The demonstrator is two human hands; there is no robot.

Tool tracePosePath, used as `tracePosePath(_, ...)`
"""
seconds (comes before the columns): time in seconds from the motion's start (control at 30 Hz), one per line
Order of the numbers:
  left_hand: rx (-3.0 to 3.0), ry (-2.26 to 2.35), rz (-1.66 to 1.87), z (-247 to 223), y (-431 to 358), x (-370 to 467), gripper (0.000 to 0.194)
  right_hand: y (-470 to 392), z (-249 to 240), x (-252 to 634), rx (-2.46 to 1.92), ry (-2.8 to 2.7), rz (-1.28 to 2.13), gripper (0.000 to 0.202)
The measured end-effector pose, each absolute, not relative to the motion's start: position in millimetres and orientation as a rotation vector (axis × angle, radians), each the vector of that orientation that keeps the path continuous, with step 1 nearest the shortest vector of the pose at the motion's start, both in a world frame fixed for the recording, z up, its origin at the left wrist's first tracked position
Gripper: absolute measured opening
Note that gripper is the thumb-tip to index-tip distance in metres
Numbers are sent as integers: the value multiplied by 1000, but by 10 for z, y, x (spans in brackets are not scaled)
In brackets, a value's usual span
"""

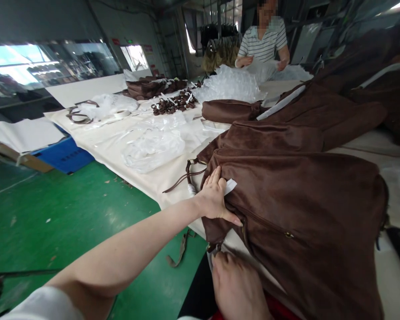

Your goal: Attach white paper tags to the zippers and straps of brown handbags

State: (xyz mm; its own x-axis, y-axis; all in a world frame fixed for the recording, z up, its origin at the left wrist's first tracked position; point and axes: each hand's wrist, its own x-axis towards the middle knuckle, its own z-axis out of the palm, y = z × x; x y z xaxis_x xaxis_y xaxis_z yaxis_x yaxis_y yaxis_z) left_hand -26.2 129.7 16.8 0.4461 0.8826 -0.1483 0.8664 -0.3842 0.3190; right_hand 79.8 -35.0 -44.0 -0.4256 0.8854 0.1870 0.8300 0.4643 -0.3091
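Note:
A large brown leather bag (306,195) lies on the table in front of me, with a zip (263,220) running across its near side. My left hand (215,195) rests on the bag's left end, thumb stretched away from the fingers. Beside its fingers a white paper strip (231,186) sticks up. Just below, my right hand (238,284) is closed near the bag's metal fitting (215,246); what its fingers hold is hidden. A brown handle with thin cords (182,180) hangs out past my left hand.
More brown bags (340,111) lie behind this one. Clear plastic bags (156,146) and a heap of brown straps (175,103) cover parts of the white table (103,144). Across it, a person in a striped shirt (263,44) handles plastic. A blue box (66,153) stands left.

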Motion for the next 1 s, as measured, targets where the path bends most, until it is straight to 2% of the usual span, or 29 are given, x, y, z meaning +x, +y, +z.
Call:
tracePosePath(0.27, 2378, 1448, -7, 136, 1371, -245, 128, -414, -569, 751, -1312, -2343, 404, 22)
tracePosePath(0.33, 2377, 1457, 56, 151, 1354, -265, 123, -437, -631, 778, -1309, -2273, 505, 25)
tracePosePath(0.43, 2399, 1356, 406, 242, 1131, -380, 103, -471, -640, 830, -1273, -2207, 727, 18)
tracePosePath(0.5, 2357, 1281, 742, 339, 814, -528, 81, -495, -547, 873, -1211, -2198, 936, 14)
tracePosePath(0.53, 2303, 1273, 881, 386, 621, -620, 64, -504, -470, 896, -1172, -2173, 1075, 14)
tracePosePath(0.6, 2080, 1297, 1017, 449, 220, -825, 42, -508, -286, 938, -1054, -2051, 1403, 12)
tracePosePath(0.7, 1658, 1329, 911, 421, -284, -1110, 38, -472, -59, 962, -869, -1713, 1809, 7)
tracePosePath(0.77, 1451, 1374, 801, 335, -517, -1252, 37, -438, -6, 940, -832, -1472, 1950, 8)
tracePosePath(0.87, 1380, 1443, 703, 200, -737, -1399, 35, -415, -42, 872, -876, -1162, 1942, 21)
tracePosePath(1.0, 1491, 1441, 633, 83, -890, -1509, 32, -446, -121, 810, -979, -950, 1757, 31)
